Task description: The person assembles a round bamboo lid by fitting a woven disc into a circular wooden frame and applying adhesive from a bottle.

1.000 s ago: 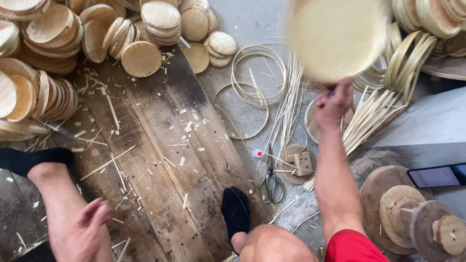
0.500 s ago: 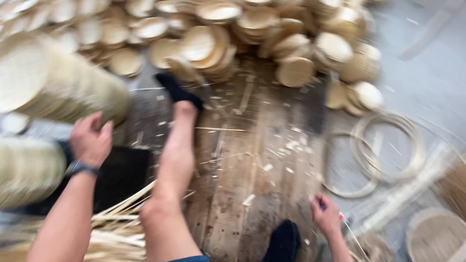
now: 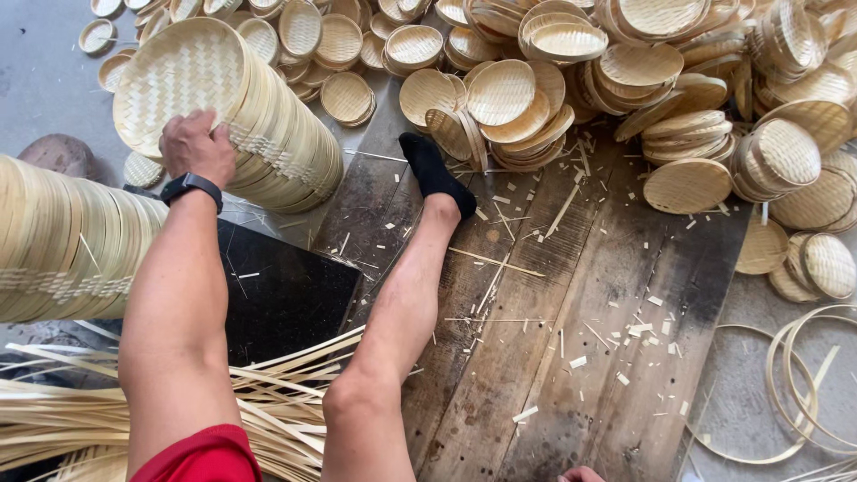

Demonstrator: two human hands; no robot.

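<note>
My left hand, with a black watch on its wrist, grips the rim of the front disc of a long stack of round woven bamboo trays lying on its side. Only a sliver of my right hand shows at the bottom edge, above the wooden board, and its fingers are hidden. My bare leg with a black sock stretches across the board toward the piled trays.
A second sideways tray stack lies at left, beside a black mat. Bamboo strips lie bottom left and thin hoops bottom right. Loose small woven trays heap along the back. The dark wooden board is strewn with chips.
The view has swung left. My right hand, which held a round tray up a second ago, has dropped to the bottom edge. My left hand has risen onto the tray stack.
</note>
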